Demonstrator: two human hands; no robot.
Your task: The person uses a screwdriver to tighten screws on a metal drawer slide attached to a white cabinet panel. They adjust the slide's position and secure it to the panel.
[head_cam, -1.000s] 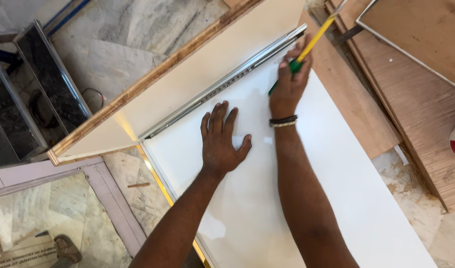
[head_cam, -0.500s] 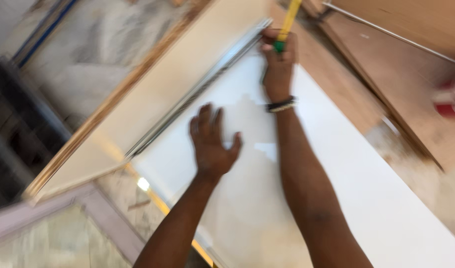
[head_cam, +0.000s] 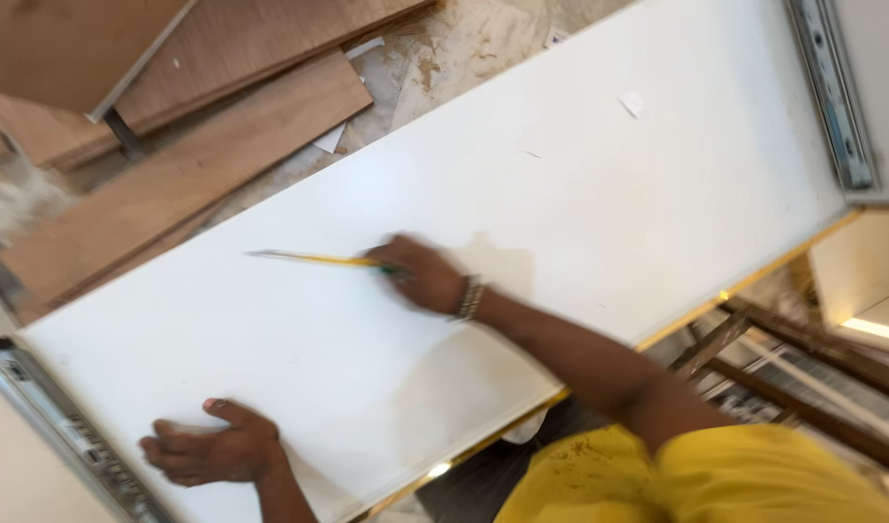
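A long white board [head_cam: 580, 194] lies slantwise across the view. My right hand [head_cam: 423, 276], with a bracelet at the wrist, is closed on a yellow pencil [head_cam: 313, 259] whose length lies low over the middle of the board, pointing left. My left hand [head_cam: 212, 450] rests on the board near its lower left end, fingers curled and partly blurred. It sits just beside a metal drawer slide [head_cam: 62, 426] fixed along that end.
A second metal slide [head_cam: 832, 97] runs along the board's upper right end. Brown wooden planks [head_cam: 183, 165] lie stacked on the stone floor at upper left. A wooden frame [head_cam: 783, 378] stands below the board at right. My yellow shirt [head_cam: 716, 479] fills the lower right.
The view has swung round. My right hand with the pencil has left the slide at one end and is now mid-board. My left hand has shifted to the board's other end.
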